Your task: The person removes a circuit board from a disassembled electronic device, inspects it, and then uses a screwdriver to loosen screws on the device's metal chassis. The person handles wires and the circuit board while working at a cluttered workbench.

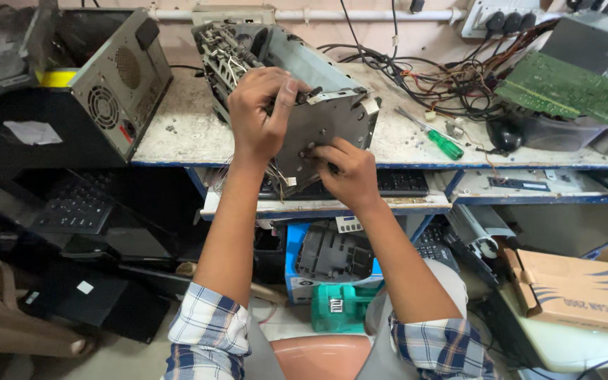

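A grey metal device chassis (332, 119) lies tilted on its side at the front edge of the white workbench (177, 137), its wires and mechanical parts showing at the far end. My left hand (260, 112) grips the top of the chassis, thumb over its upper edge. My right hand (346, 172) holds the lower side plate, fingers pressed on the metal face near the bench edge. Thin wires hang from the chassis below my left wrist.
A computer tower case (107, 91) lies at the left. A green-handled screwdriver (434, 137), tangled cables (452, 77), a green circuit board (564, 88) and a mouse (504, 134) sit right. Keyboards (402, 181) rest on the lower shelf; a cardboard box (578, 288) stands lower right.
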